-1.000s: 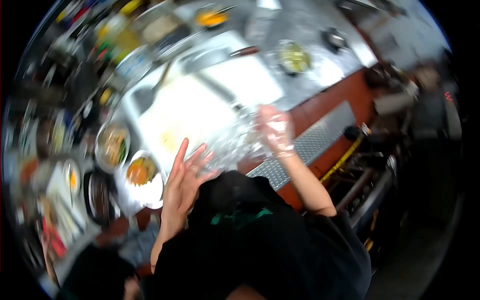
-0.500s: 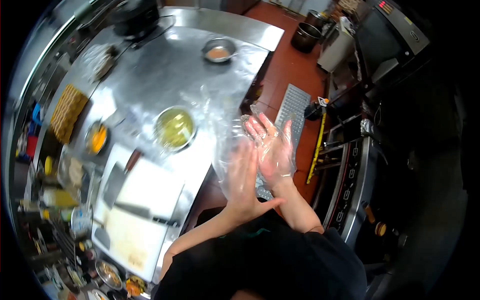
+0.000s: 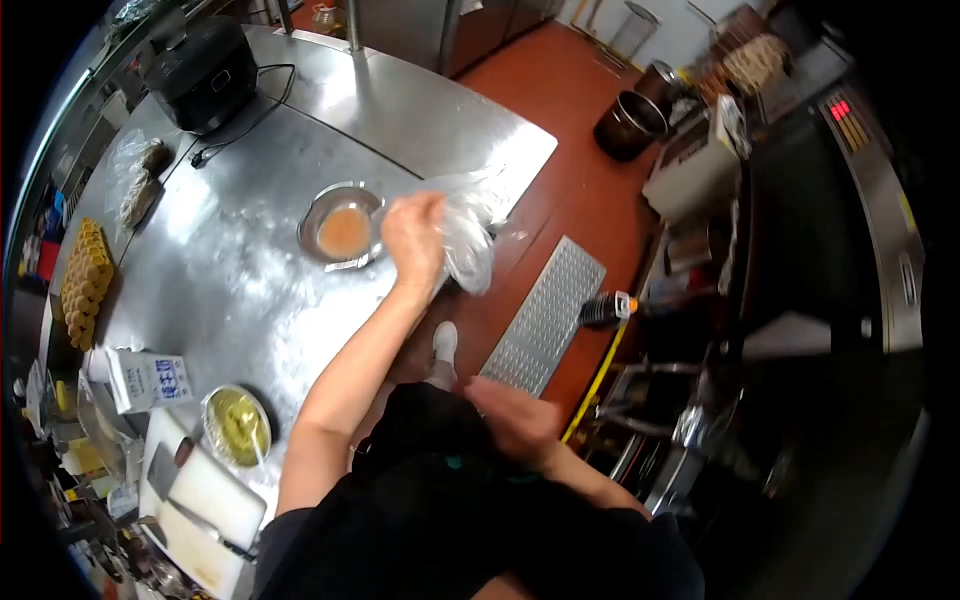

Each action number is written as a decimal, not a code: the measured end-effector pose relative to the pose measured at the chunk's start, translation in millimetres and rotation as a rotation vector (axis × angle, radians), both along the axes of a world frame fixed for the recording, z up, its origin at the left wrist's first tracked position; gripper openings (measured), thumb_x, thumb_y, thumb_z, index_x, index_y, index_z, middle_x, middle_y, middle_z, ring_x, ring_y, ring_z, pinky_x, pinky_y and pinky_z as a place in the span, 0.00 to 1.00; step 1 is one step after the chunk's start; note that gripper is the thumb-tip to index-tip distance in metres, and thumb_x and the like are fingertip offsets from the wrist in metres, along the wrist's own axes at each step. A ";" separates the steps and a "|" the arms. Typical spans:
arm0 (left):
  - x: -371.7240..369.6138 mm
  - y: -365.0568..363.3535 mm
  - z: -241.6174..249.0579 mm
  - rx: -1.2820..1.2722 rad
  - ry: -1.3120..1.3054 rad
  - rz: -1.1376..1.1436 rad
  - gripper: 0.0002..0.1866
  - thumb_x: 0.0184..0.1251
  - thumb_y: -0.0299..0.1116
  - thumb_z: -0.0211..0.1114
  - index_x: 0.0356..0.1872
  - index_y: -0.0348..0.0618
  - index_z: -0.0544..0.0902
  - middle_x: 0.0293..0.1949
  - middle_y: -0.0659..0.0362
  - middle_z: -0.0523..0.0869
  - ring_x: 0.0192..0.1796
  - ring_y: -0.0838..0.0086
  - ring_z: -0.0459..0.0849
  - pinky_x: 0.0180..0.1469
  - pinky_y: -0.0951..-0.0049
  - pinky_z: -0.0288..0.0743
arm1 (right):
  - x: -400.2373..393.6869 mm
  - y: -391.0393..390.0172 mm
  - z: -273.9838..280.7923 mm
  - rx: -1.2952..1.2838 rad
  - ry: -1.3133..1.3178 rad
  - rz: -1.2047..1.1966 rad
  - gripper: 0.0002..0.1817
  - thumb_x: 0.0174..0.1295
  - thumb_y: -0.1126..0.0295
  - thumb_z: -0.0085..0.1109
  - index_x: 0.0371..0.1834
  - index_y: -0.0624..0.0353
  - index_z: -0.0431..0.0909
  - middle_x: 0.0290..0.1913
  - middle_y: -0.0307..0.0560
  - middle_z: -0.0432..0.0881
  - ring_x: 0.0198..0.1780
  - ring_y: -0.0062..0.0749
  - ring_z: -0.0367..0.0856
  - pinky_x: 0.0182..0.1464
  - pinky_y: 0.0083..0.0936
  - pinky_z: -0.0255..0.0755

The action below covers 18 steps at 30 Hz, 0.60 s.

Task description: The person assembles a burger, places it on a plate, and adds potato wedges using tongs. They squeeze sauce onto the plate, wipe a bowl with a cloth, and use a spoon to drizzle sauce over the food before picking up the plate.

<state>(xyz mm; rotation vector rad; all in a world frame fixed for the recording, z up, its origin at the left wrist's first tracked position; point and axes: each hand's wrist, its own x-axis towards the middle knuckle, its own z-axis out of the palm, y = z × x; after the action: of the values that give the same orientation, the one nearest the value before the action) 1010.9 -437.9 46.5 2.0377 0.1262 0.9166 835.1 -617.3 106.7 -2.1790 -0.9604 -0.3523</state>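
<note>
My left hand (image 3: 413,240) is closed on a crumpled clear plastic bag or glove (image 3: 470,235) over the right edge of the steel table. Just left of that hand sits a metal bowl (image 3: 345,232) with a pinkish-orange liquid in it. My right hand (image 3: 515,415) is low in front of my body, beside the dark clothing, smeared by motion; its fingers cannot be made out. A bowl of yellow-green liquid (image 3: 238,425) with a utensil in it stands at the lower left, near the white cutting boards (image 3: 215,490) and a knife (image 3: 205,522).
On the steel table (image 3: 250,290) are a black cooker (image 3: 200,75) with its cord, a bagged item (image 3: 140,190), an egg tray (image 3: 88,285) and a white carton (image 3: 150,380). A dark pot (image 3: 630,125), a grey floor mat (image 3: 545,315) and a black bottle (image 3: 606,308) are to the right.
The view has shifted toward the far table and floor. My hands have moved apart; the left now grips the plastic near the pinkish bowl, the right is lower by my body.
</note>
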 end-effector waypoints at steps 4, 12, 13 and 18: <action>51.3 -94.1 -20.5 0.157 0.156 -0.618 0.06 0.45 0.24 0.60 0.27 0.42 0.81 0.29 0.51 0.83 0.35 0.55 0.81 0.36 0.59 0.73 | 158.8 -48.4 6.4 0.027 0.261 -0.501 0.20 0.46 0.85 0.60 0.46 0.63 0.79 0.27 0.47 0.83 0.30 0.36 0.84 0.32 0.30 0.76; 114.5 -68.4 93.6 -0.120 0.072 -0.547 0.14 0.50 0.20 0.64 0.41 0.39 0.83 0.45 0.53 0.83 0.47 0.58 0.81 0.49 0.66 0.75 | 420.2 -136.5 -49.3 -0.065 0.318 -0.416 0.04 0.53 0.80 0.57 0.32 0.64 0.78 0.22 0.46 0.79 0.24 0.20 0.74 0.28 0.22 0.69; 120.7 -60.9 77.4 -0.113 0.113 -0.428 0.15 0.50 0.21 0.66 0.42 0.39 0.83 0.46 0.53 0.83 0.47 0.59 0.81 0.49 0.67 0.76 | 462.2 -128.9 -48.9 0.013 0.129 -0.356 0.05 0.55 0.79 0.56 0.34 0.64 0.78 0.23 0.45 0.78 0.25 0.19 0.73 0.28 0.21 0.69; 75.8 -83.9 0.7 -0.482 0.592 0.160 0.10 0.57 0.24 0.65 0.41 0.38 0.83 0.40 0.53 0.86 0.42 0.65 0.84 0.45 0.69 0.78 | 631.9 -27.7 -79.1 0.214 0.073 -0.170 0.16 0.59 0.74 0.56 0.50 0.68 0.75 0.46 0.54 0.81 0.50 0.38 0.77 0.55 0.30 0.68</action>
<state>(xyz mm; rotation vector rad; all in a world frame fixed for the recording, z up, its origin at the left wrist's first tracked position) 1086.7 -521.8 47.2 1.7904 0.7643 0.2993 1467.0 -645.0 27.6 -2.0664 -0.6670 -0.4327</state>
